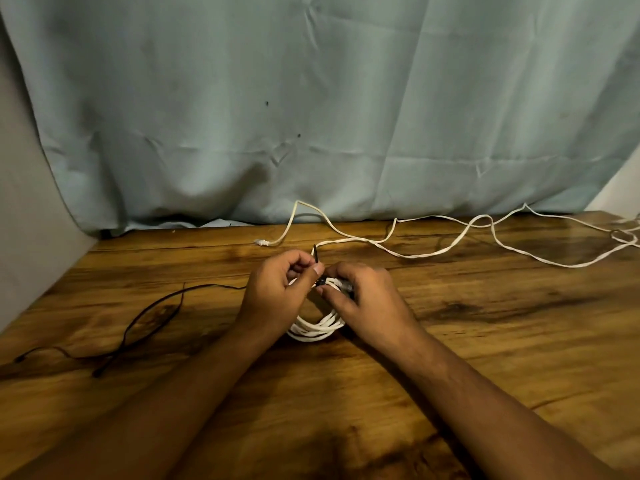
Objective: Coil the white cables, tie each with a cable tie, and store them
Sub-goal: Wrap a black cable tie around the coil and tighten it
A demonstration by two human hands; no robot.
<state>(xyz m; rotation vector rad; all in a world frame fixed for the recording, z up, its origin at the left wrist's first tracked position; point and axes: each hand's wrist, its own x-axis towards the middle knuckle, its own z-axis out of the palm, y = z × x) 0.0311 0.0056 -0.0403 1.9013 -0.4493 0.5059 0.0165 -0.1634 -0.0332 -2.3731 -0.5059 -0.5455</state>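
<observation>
A coiled white cable (317,329) shows several flat loops stacked together, with a plug end at its far side. A black cable tie (316,254) wraps that far side, its thin tail sticking upward. Beyond the coil and to its right a second white cable (446,249) sprawls uncoiled in loose waves, and left of the coil lie spare black cable ties (145,313)

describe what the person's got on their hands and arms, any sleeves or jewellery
The left hand and right hand are bare: no gloves, rings, watch or wristband. The left forearm and right forearm are uncovered too; no sleeve shows in the frame.
</observation>
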